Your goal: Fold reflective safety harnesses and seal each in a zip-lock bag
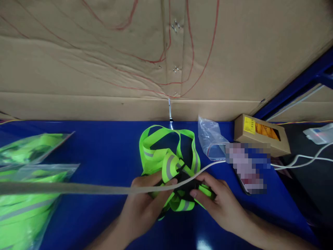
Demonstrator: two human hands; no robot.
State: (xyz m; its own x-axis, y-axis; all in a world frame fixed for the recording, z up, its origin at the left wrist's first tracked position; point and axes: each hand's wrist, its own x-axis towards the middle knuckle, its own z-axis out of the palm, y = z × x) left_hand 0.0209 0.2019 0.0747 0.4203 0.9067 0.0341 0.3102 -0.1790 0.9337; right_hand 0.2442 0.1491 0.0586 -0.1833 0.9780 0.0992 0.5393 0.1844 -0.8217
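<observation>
While L hand (145,205) holds grn straps (166,168), wht cable (85,188) (bag (211,135) nearby) cuts across.

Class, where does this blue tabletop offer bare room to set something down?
Widest: blue tabletop between the bagged green bands and the green straps; a pale cable crosses the view there. Smaller: nearer than the straps, between left hand and right hand. Crowded: right rear, where clear bag, pixelated item and cardboard box cluster.

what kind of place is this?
Probably a packing or assembly workstation: loose neon-green reflective straps in the left hand and right hand, clear bags of similar green material on the blue tabletop, brown cardboard backing behind.
</observation>
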